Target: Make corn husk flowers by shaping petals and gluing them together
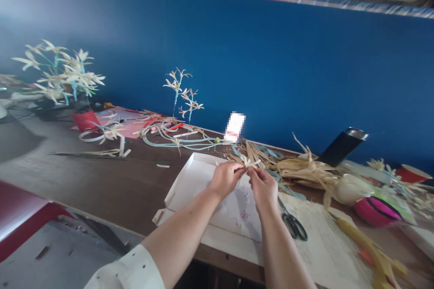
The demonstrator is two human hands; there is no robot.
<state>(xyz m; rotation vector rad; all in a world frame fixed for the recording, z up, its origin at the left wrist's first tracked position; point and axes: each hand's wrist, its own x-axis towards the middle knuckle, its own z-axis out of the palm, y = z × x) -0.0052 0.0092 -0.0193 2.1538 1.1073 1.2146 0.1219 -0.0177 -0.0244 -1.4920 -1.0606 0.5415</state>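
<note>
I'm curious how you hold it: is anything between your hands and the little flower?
Nothing visible is: the left hand and right hand both pinch the pale flower near its base, petals spreading above the fingertips.

Pink handwritten "46" (244,215) stands on the white cardboard (196,178); print on the paper sheet (320,246) is illegible.

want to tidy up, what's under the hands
A white tray with purple writing. The left hand and right hand pinch a flower above it; whatever lies directly beneath them is covered, so can't be seen.
</note>
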